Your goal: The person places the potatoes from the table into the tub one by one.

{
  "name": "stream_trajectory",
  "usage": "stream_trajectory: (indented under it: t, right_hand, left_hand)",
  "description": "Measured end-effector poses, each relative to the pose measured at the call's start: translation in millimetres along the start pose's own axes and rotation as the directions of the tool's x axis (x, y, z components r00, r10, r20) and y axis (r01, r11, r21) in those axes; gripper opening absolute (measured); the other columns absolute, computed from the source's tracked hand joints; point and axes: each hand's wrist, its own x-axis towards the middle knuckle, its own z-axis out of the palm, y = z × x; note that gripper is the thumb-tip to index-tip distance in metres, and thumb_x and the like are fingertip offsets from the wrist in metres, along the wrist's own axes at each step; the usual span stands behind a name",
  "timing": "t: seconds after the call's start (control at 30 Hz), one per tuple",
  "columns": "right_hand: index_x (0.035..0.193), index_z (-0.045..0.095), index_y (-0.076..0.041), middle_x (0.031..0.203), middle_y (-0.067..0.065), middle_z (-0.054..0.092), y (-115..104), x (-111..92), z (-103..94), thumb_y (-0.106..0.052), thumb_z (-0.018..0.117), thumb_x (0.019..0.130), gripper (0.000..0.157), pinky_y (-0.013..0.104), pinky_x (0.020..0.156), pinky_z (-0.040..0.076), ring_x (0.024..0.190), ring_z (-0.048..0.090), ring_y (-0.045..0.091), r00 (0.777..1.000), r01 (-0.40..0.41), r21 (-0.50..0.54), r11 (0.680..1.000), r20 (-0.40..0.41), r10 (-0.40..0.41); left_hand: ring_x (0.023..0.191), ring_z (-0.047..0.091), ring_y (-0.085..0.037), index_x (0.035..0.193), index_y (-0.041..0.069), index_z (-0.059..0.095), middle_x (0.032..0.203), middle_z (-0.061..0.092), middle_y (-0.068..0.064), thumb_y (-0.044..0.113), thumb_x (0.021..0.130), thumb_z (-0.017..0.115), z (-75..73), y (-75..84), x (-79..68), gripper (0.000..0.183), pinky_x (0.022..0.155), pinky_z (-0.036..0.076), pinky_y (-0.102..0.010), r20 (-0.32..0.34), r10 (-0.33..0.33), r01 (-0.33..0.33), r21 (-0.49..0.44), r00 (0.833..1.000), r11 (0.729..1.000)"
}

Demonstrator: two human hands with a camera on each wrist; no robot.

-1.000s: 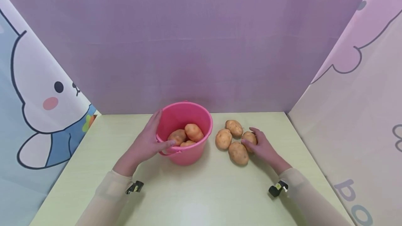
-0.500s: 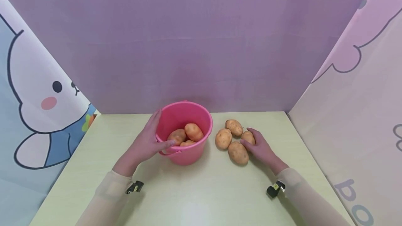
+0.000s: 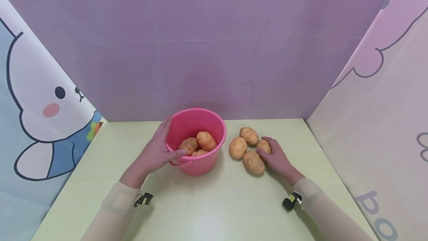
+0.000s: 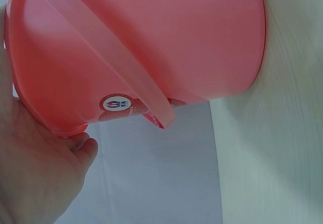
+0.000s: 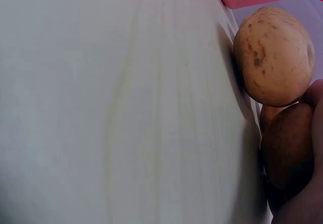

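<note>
A pink bucket [image 3: 200, 164] stands on the table with several potatoes [image 3: 206, 141] inside. My left hand [image 3: 154, 154] holds its left rim, the thumb lying over the near edge. In the left wrist view, the bucket's handle [image 4: 108, 52] hangs down across its side. To the right of the bucket, my right hand [image 3: 278, 159] grips the rightmost potato [image 3: 263, 145] between thumb and fingers, still low at the table. Beside it lie a large potato [image 3: 253, 163], a rounder potato [image 3: 238, 148] and a potato farther back [image 3: 249, 136]. The right wrist view shows the held potato [image 5: 288, 148] partly hidden by the hand.
The pale table [image 3: 207, 203] ends at a purple cloth wall [image 3: 214, 47] right behind the bucket. Printed panels flank it, a rabbit panel [image 3: 50, 129] at left and a pink-and-white panel [image 3: 374, 122] at right.
My right hand has shifted slightly left, and the potato under its fingers has moved a little left with it. The left hand and bucket look unchanged.
</note>
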Motion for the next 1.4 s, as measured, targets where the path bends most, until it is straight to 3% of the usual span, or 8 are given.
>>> stream_trajectory:
  t: [0.43,0.67,0.97,1.13,1.23,1.4]
  right_hand:
    - [0.146,0.047,-0.012,0.139,0.015,0.051,4.1,1.4,-2.5,-0.041,0.068,0.096,0.062,0.051,0.106,0.04,0.122,0.052,0.032,1.0,-0.006,0.016,1.0,-0.002,0.006]
    - [0.145,0.049,-0.014,0.138,0.014,0.053,4.2,0.9,-3.7,-0.039,0.067,0.097,0.057,0.05,0.103,0.041,0.119,0.054,0.031,1.0,0.001,0.009,1.0,-0.018,-0.001]
    - [0.142,0.054,-0.015,0.133,0.01,0.057,6.5,4.5,-6.6,-0.033,0.068,0.096,0.051,0.046,0.095,0.045,0.109,0.057,0.029,0.999,0.011,0.004,1.0,-0.035,-0.011]
    - [0.141,0.054,-0.014,0.133,0.011,0.057,6.3,4.6,-7.9,-0.032,0.068,0.096,0.051,0.047,0.096,0.045,0.11,0.057,0.029,0.999,0.023,-0.005,1.0,-0.034,-0.023]
    - [0.141,0.054,-0.014,0.133,0.012,0.057,4.9,4.2,-9.7,-0.031,0.068,0.095,0.051,0.047,0.095,0.045,0.11,0.057,0.029,0.999,0.029,-0.019,0.999,-0.034,-0.03]
    - [0.141,0.053,-0.012,0.133,0.013,0.057,3.5,4.9,-13.1,-0.027,0.068,0.094,0.052,0.047,0.094,0.046,0.11,0.057,0.03,0.998,0.042,-0.024,0.999,-0.035,-0.043]
  left_hand:
    - [0.147,0.028,-0.027,0.163,0.035,0.006,0.167,0.011,0.008,0.063,0.073,0.083,0.5,0.2,-1.0,0.122,0.095,0.054,-0.054,0.013,-0.03,0.03,0.015,0.999,0.999]
    - [0.146,0.029,-0.026,0.162,0.038,0.006,0.167,0.012,0.008,0.063,0.072,0.083,0.1,-0.1,-1.2,0.122,0.095,0.054,-0.053,0.008,-0.031,0.03,0.01,1.0,0.999]
    - [0.142,0.036,-0.027,0.161,0.043,0.01,0.165,0.02,0.004,0.056,0.072,0.087,0.4,-0.4,1.6,0.119,0.092,0.056,-0.054,0.003,0.024,-0.023,-0.038,1.0,0.999]
    - [0.141,0.036,-0.026,0.162,0.041,0.011,0.164,0.02,0.005,0.057,0.071,0.087,1.2,-0.7,2.0,0.119,0.09,0.056,-0.055,0.005,0.022,-0.022,-0.047,1.0,0.999]
    - [0.141,0.037,-0.03,0.162,0.039,0.012,0.164,0.022,0.002,0.053,0.073,0.087,0.4,5.1,1.5,0.118,0.091,0.055,-0.057,0.012,0.03,-0.03,-0.06,0.999,0.998]
    - [0.14,0.038,-0.036,0.162,0.037,0.014,0.162,0.025,-0.005,0.044,0.076,0.089,-5.8,29.5,-2.1,0.114,0.092,0.055,-0.057,0.021,0.036,-0.034,-0.096,0.999,0.995]
